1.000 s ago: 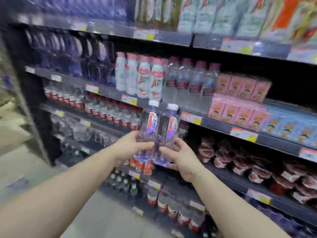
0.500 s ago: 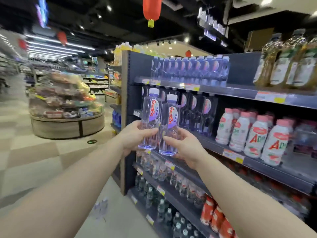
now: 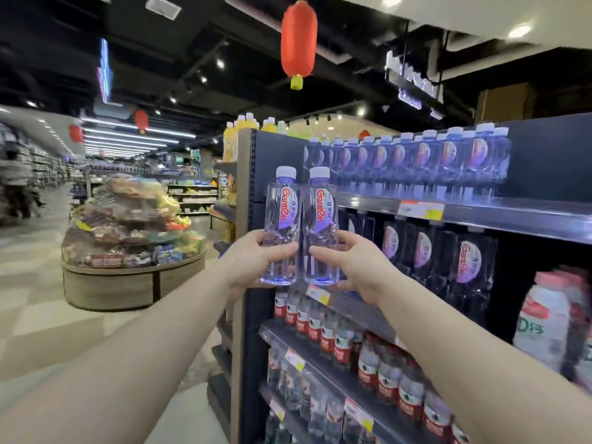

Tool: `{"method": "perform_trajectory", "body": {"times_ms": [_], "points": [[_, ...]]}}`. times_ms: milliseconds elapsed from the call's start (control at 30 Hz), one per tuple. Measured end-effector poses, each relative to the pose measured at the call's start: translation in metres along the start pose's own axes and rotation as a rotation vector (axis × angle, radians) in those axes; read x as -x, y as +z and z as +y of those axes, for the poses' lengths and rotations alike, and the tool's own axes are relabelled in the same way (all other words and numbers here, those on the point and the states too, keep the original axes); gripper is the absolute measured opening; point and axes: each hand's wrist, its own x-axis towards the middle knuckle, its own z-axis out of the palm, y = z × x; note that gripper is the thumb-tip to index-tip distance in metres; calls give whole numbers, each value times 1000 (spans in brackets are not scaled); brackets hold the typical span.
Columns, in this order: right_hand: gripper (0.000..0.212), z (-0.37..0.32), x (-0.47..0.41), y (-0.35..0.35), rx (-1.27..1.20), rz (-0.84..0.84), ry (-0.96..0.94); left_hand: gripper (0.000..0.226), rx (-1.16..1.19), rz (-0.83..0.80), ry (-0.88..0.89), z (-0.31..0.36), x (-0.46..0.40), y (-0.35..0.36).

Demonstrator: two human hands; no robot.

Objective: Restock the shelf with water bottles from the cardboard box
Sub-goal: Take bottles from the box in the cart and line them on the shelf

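While left hand (image 3: 253, 262) grips one clear plastic white-capped water bottle (image 3: 281, 225), right hand (image 3: 358, 267) grips its twin (image 3: 319, 225) — bottles touching, upright — near dark shelf (image 3: 480, 216).

Bright ceiling spotlights (image 3: 519, 30), dark ceiling; edges motion-blurred, warped.

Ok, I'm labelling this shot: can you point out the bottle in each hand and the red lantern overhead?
Left-hand bottle (image 3: 282, 216): head view, on its label.
Right-hand bottle (image 3: 320, 216): head view, on its label.
Red lantern (image 3: 299, 38): head view, middle of its red body.
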Motion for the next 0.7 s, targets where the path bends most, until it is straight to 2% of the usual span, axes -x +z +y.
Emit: {"method": "perform_trajectory", "body": {"times_ms": [33,100,200,267,367,467,500,700], "points": [[67,-4,-18,0,3,7,2,28,9,0,19,2,-19,-1],[32,-9,-53,-3,17,4,-20,28,17,-4,65,5,-52,-4],[26,-10,-96,-4,57,26,-68,50,89,-7,65,5,-98,-11],[22,-10,-122,-4,82,58,-69,50,105,-28,78,4,-130,-18],[37,-16,-157,-3,98,130,-62,42,121,-76,116,1,-178,-31],[74,-26,-197,-4,147,241,-45,42,126,-137,157,-3,-230,-49],[81,-29,-212,-4,168,282,-46,43,133,-157,171,-4,-248,-55],[91,-40,-307,12,272,508,-98,48,113,-314,242,-5,-356,-95]]}}
